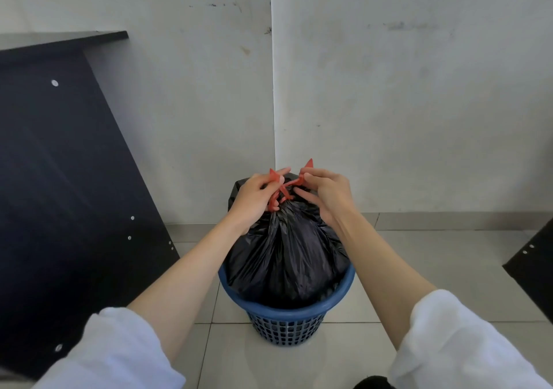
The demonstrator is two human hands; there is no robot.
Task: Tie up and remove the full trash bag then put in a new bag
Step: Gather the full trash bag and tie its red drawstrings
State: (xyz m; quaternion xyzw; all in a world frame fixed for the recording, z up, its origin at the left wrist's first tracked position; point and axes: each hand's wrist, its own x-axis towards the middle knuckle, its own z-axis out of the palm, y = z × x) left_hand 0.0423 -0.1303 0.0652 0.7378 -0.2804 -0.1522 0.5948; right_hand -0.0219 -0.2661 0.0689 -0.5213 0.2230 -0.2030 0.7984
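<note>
A full black trash bag [284, 257] bulges out of a blue plastic basket bin [287, 308] on the tiled floor. Its top is gathered into a neck, and red drawstrings [284, 189] cross over that neck. My left hand [254, 195] grips one red string, whose end sticks up past my fingers. My right hand [324, 192] pinches the other red string, its tip poking up above my thumb. Both hands sit right at the top of the bag, close together. No new bag is in view.
A dark board [65, 179] with metal fittings leans against the wall on the left. Another dark panel [532, 266] shows at the right edge. The bin stands close to the white wall [389, 104] on grey floor tiles [434, 269].
</note>
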